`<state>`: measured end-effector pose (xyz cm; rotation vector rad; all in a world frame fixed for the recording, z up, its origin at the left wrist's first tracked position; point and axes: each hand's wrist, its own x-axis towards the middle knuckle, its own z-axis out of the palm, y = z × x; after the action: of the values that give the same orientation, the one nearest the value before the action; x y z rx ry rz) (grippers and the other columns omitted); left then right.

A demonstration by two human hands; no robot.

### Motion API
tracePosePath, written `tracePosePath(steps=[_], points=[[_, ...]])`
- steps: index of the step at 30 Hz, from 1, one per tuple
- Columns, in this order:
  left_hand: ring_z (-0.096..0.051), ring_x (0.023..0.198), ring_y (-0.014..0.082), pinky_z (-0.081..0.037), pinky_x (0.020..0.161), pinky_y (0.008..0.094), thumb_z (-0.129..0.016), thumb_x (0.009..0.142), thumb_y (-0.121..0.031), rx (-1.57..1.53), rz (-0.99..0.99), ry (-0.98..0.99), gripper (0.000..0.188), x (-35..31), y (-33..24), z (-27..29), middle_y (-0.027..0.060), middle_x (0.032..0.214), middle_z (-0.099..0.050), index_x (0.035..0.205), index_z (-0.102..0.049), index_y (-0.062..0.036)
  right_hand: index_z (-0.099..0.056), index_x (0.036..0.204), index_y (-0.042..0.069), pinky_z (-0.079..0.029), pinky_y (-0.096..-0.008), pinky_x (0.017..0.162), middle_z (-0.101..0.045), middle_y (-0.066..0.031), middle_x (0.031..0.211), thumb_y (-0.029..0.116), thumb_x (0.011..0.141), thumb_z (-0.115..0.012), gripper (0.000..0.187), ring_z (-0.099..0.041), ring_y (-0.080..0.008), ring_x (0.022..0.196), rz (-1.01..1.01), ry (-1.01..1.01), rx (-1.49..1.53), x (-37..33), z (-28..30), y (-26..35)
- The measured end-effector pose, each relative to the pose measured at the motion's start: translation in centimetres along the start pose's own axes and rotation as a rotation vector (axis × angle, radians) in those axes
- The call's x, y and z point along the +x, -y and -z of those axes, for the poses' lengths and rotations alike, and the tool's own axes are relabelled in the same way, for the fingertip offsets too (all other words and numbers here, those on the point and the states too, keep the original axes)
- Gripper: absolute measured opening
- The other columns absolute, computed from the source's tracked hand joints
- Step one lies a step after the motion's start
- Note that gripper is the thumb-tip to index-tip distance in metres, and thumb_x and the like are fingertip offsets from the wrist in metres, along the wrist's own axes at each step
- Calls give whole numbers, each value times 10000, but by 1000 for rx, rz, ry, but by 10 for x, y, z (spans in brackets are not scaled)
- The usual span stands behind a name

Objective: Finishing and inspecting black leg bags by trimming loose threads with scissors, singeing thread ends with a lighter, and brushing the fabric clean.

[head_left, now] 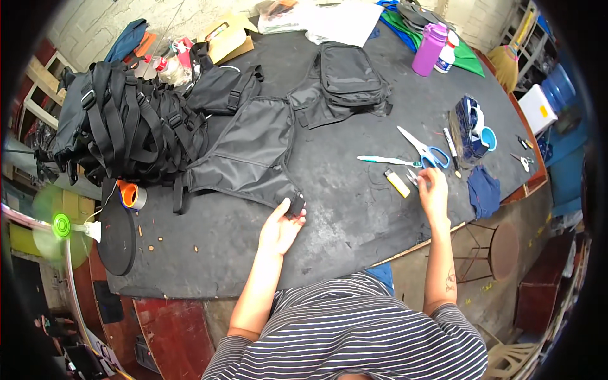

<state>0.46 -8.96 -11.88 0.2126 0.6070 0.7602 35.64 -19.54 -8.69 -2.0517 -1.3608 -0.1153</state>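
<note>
My left hand (282, 231) is closed around the buckle end (296, 205) of a black fabric bag panel (247, 152), which lies flat on the table. A black pouch section (351, 75) joins the panel at its far end. My right hand (433, 193) has its fingers pinched on small metal snips (412, 178), whose tips point away to the left. Just beyond it lie large scissors (425, 149) with blue handles. Next to the snips are a yellow lighter (398, 183) and a toothbrush (387, 160) with a teal-and-white handle.
Black strapped bags (126, 126) are heaped at the left beside an orange tape roll (132, 195). At right stand a purple bottle (430, 49) and a denim-covered holder (470, 130); a navy cloth (484, 192) lies near the edge. A green fan (62, 225) is at far left.
</note>
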Motion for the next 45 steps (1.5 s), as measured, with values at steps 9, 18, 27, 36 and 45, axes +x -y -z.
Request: tracePosePath(steps=[9,18,27,36,45], points=[[-586,719,184,-476,650,309,-627,836,-94,79,-129,-39,58,3,-2,17,75,793,-622,827,-594,-47,-580,1010,73,-445,-446,757,-551,-115,989,77,735,-627,279,-523,-320,919,-155,-87,-560,40,-17,-47],[-586,824,152,-481,676,301,-651,828,-147,-198,-67,-4,158,13,-3,-3,33,893,-629,946,-594,-61,-633,832,47,-445,-422,749,-591,-124,822,214,645,-692,258,-553,-293,879,-60,149,-425,58,2,-75],[-592,686,98,-449,556,242,-669,793,-86,116,-246,-127,178,14,6,-33,9,836,-634,955,-599,-61,-570,1028,3,-491,-244,673,-666,-100,839,60,653,-715,406,-615,-125,713,-443,577,1098,-39,10,92],[-584,728,104,-443,594,258,-657,779,-48,189,-374,-115,189,14,15,-43,2,849,-628,960,-604,-37,-597,909,16,-431,-225,611,-551,-18,686,295,838,-646,292,-515,-94,626,-621,875,1200,-79,-29,140],[-606,695,98,-459,572,242,-649,796,-65,245,-496,-132,146,22,24,-36,14,833,-649,938,-621,-43,-584,907,12,-407,-238,586,-531,-22,668,474,792,-646,481,-501,-111,617,-444,881,1116,-84,-39,150]])
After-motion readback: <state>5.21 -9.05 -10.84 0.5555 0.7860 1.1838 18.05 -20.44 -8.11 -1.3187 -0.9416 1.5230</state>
